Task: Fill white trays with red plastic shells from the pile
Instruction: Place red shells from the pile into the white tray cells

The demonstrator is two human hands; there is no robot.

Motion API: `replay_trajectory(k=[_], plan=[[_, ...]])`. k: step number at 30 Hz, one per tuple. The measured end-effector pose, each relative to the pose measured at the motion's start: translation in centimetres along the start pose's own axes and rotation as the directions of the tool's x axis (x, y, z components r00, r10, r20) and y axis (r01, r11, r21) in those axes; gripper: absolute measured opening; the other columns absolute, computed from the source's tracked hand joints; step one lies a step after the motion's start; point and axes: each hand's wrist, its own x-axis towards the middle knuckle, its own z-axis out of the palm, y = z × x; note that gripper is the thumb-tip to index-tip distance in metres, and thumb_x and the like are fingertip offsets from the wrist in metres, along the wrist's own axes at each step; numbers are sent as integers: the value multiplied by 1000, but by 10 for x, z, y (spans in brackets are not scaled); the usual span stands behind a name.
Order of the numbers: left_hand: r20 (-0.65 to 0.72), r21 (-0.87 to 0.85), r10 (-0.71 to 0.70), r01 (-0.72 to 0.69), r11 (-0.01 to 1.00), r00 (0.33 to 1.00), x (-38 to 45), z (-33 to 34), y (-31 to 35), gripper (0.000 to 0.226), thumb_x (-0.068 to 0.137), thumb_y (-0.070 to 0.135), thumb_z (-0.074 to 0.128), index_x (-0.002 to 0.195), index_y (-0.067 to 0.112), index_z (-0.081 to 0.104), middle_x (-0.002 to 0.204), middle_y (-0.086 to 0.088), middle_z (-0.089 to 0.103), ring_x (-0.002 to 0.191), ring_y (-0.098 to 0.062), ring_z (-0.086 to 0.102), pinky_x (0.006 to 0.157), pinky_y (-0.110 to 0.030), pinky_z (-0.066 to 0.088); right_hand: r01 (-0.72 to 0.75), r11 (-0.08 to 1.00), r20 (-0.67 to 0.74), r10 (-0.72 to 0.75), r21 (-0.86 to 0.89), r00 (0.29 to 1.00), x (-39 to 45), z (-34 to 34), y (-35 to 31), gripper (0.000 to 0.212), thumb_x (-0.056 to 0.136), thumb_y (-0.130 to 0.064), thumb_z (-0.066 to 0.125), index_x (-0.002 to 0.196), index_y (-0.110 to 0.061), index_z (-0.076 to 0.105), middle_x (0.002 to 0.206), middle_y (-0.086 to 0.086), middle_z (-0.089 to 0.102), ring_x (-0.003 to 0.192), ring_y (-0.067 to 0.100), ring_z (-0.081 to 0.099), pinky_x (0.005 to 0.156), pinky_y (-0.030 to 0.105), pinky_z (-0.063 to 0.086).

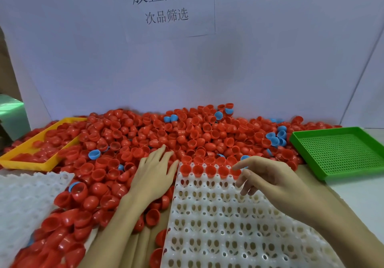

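Our fingers are spread and loose: left hand flat on the pile at twelve o'clock, right hand over the white tray, holding nothing we can see. Only its far row carries red shells. We judge blue shells, mixed in, could get seated by mistake.
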Motion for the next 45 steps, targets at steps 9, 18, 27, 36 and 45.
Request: replay_trajectory(k=[9, 18, 27, 36, 45], plan=[[-164, 149, 85, -60, 987, 983, 1, 6, -4, 39, 111, 37, 37, 135, 21, 64, 137, 6, 55, 128, -16, 49, 107, -35, 37, -12, 1000, -4, 12, -22, 1000, 1, -1, -1, 37, 107, -8, 54, 103, -36, 77, 94, 3, 78, 82, 23, 77, 72, 28, 60], [-339, 7, 147, -154, 988, 929, -2, -1, 0, 23, 102, 13, 64, 123, 9, 73, 120, -3, 57, 110, -20, 57, 102, -31, 35, 0, 1000, -2, 0, -28, 1000, 1, -4, -2, 36, 107, -10, 54, 103, -38, 76, 94, 2, 78, 83, 23, 77, 73, 28, 60], [-300, -787, 157, -337, 517, 941, -35, -33, 74, 21, 89, 14, 83, 98, 27, 70, 105, 5, 71, 102, -22, 72, 87, -31, 61, -2, 996, 10, 1, 85, 1000, 0, 0, -4, 32, 98, -28, 68, 130, -31, 64, 104, 4, 77, 91, 25, 77, 75, 34, 62], [-169, -876, 297, -281, 392, 940, -54, -20, 102, 50, 88, 10, 84, 129, 24, 58, 113, 1, 67, 114, -25, 71, 97, -33, 59, 53, 993, 27, -56, 104, 998, -1, -2, -7, 24, 92, -22, 76, 116, -20, 76, 107, 2, 79, 93, 21, 77, 76, 28, 61], [-286, -747, 102, -289, 599, 953, -44, -23, 89, 20, 90, 16, 82, 106, 26, 74, 109, 10, 67, 103, -11, 71, 88, -25, 59, 6, 996, -24, -4, 94, 1000, 0, -1, -3, 20, 103, -19, 63, 122, -21, 70, 101, 2, 79, 90, 22, 78, 74, 30, 62]])
